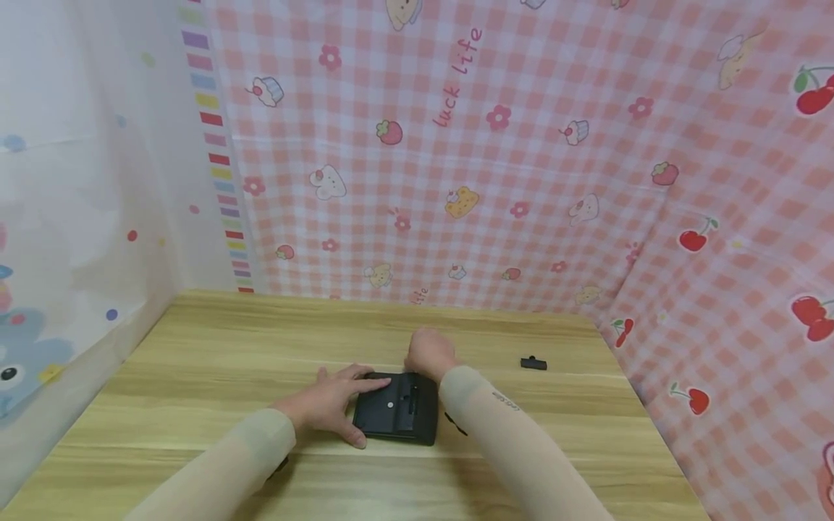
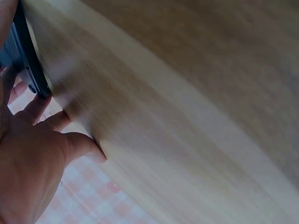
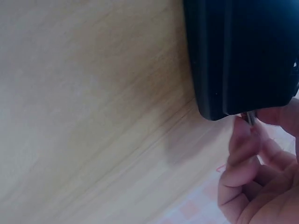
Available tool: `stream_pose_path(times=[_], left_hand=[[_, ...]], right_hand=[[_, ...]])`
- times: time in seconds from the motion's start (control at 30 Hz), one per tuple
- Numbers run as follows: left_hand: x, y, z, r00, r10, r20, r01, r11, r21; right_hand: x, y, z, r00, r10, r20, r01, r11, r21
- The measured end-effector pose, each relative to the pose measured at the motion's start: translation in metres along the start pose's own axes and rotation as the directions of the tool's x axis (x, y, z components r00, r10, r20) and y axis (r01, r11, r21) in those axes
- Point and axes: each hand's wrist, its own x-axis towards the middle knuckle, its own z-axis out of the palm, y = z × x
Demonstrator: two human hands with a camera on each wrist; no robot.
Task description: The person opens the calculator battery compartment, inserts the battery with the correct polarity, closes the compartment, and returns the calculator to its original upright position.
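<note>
A flat black device (image 1: 381,416) lies on the wooden table, with a raised section, a slot and a small silver dot on its upper face. My left hand (image 1: 329,404) spreads over its left end, index finger lying across the top and thumb by the near left corner. At the device's far right edge is my right hand (image 1: 431,353), its fingers curled. In the right wrist view, that hand's thumb and fingers pinch a small silvery piece (image 3: 251,117) against the device's edge; most of the piece is hidden.
A small black piece with a knob (image 1: 533,363) lies on the table (image 1: 260,340) to the right of my right hand. Pink checked cloth (image 1: 417,239) hangs along the back and right side; a white patterned sheet (image 1: 85,195) hangs at the left.
</note>
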Motion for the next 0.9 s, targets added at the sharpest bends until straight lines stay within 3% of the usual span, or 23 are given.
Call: stream_pose_path(times=[0.17,0.33,0.57,0.9], left_hand=[[0.003,-0.001,0.002,1.000,-0.008,0.000,0.008,1.000,0.007],[0.002,-0.002,0.003,1.000,-0.022,-0.002,0.022,1.000,0.010],[0.001,-0.001,0.002,1.000,-0.019,0.000,0.019,1.000,0.020],[0.001,0.002,0.000,1.000,-0.026,0.004,0.026,0.999,0.031]], right_hand=[[0.005,0.014,-0.006,1.000,-0.018,-0.025,0.022,0.981,0.192],[0.006,0.028,-0.014,1.000,-0.001,-0.025,0.009,0.953,0.303],[-0.001,0.037,-0.020,0.997,0.067,-0.033,-0.049,0.923,0.382],[-0.026,0.039,-0.019,0.993,-0.022,-0.116,0.073,0.887,0.455]])
